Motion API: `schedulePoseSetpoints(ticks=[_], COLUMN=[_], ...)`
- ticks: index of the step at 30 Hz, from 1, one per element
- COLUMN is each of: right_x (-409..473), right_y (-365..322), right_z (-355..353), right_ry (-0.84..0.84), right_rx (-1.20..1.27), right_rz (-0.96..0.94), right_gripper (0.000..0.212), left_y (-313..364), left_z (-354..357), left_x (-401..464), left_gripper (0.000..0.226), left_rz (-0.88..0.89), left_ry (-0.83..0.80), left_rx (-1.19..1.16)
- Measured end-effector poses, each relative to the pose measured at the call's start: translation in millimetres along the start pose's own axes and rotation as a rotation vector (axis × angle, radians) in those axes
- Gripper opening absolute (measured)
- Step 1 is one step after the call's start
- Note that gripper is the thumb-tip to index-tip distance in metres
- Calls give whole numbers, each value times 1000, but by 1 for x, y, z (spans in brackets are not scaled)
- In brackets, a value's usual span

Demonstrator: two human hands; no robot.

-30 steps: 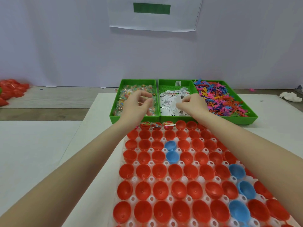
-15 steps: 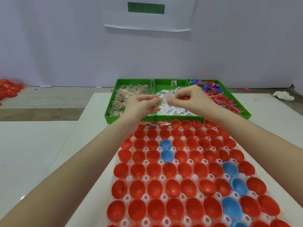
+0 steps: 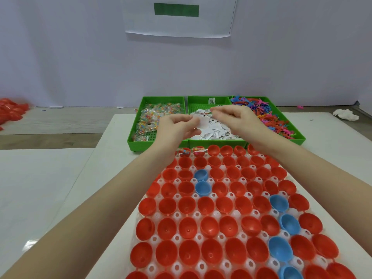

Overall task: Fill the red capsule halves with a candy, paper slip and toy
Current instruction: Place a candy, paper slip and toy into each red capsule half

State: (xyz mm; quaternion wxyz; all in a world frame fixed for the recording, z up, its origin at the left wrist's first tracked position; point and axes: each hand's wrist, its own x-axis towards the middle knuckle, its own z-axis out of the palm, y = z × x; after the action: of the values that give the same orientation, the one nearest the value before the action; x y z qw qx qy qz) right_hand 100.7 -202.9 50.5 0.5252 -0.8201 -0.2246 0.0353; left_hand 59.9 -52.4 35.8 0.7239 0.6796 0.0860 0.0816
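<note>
Hands meet above middle green tray [image 3: 219, 100]: left hand [image 3: 174, 127] fingers pinch paper slip [image 3: 201, 122], right hand [image 3: 239, 119] fingers pinched at its top edge, likely separating one slip. Red capsule halves [image 3: 209, 228] wait open-side up on tabletop.

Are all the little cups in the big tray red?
No, a few blue capsule halves sit among the red capsule halves in the white tray.
</note>
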Motion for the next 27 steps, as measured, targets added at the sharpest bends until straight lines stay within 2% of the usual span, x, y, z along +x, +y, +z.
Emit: schedulePoseSetpoints(ticks=[2,4,7,10,14,18,22,24,27], right_x=[1,-2,-9,-11,-17,-20,-22,-24,-24], right_y=[-2,-3,-3,-2,-5,-8,-9,-10,-11], right_z=[0,-2,-4,-7,-4,-3,-3,-3,-4], right_ry=[-11,-2,-14,44,51,40,20,64,120], right_rx=[260,312,334,279,194,208,242,200,108], right_rz=[117,121,46,-10,-45,-30,2,7,8], right_gripper=[25,39,42,47,21,20,27,34,30], left_y=[0,1,1,0,1,2,3,3,3], left_z=[1,3,8,11,14,16,16,15,14], left_x=[-1,-3,-5,-8,-12,-15,-18,-19,-20], left_gripper=[4,6,6,9,24,29,27,22,10], left_rz=[-63,-103,-149,-174,-169,-154,-146,-151,-153], left_ry=[19,26,34,32,33,51,44,18,-66], left_rx=[-113,-184,-249,-286,-308,-316,-314,-305,-291])
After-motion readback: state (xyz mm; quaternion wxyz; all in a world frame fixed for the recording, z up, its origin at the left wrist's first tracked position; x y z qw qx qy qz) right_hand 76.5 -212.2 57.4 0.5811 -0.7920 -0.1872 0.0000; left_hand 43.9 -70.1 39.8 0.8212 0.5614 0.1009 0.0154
